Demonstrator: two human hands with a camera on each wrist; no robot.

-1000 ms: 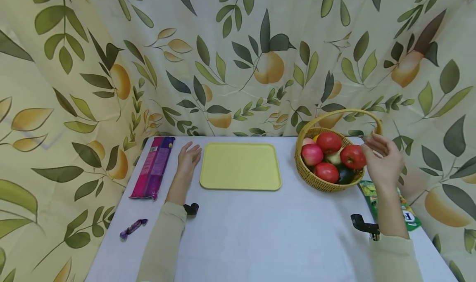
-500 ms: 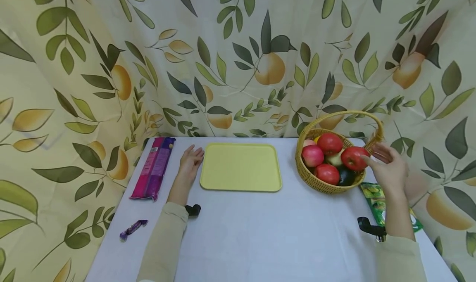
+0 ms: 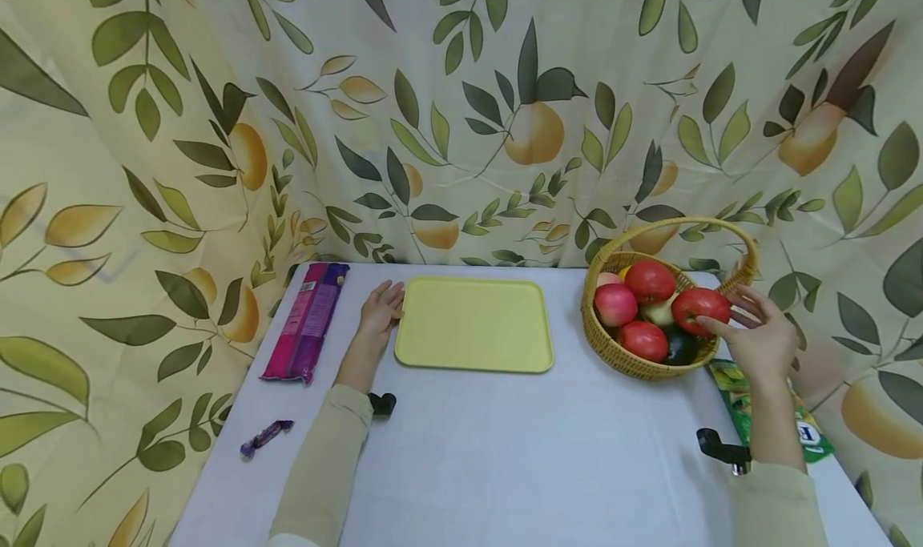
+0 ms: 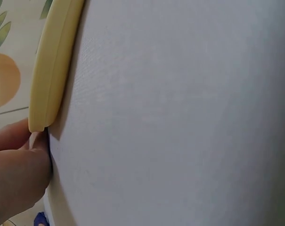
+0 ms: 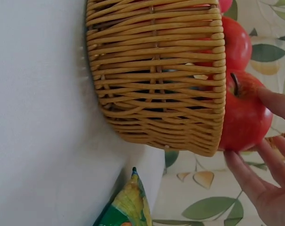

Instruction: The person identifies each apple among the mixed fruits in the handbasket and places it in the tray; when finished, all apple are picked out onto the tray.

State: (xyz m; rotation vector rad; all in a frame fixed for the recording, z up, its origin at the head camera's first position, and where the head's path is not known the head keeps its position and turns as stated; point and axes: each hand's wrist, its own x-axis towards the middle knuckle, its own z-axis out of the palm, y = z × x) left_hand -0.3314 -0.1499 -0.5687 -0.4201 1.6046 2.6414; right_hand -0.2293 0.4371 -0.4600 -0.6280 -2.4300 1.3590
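Note:
In the head view, a yellow tray (image 3: 473, 324) lies on the table. My left hand (image 3: 380, 313) is at its left edge, fingertips touching the rim; the left wrist view shows the fingers (image 4: 20, 165) against the end of the tray (image 4: 52, 70). On the right stands a wicker basket (image 3: 620, 353) of produce with several red apples. My right hand (image 3: 764, 335) grips the rightmost red apple (image 3: 699, 308). In the right wrist view the thumb lies over this apple (image 5: 246, 115), with fingers under its other side. The apple still sits at the basket rim.
A dark green vegetable (image 3: 680, 347) lies low in the basket. The handle (image 3: 678, 220) arches over it. A green packet (image 3: 808, 423) lies partly under my right forearm. On the left are a pink and purple packet (image 3: 306, 323) and a small purple wrapped candy (image 3: 265, 440).
My right hand has come from beside the basket handle down onto the red apple, thumb now on it. My left hand has shifted right to the tray's edge. The view has turned slightly.

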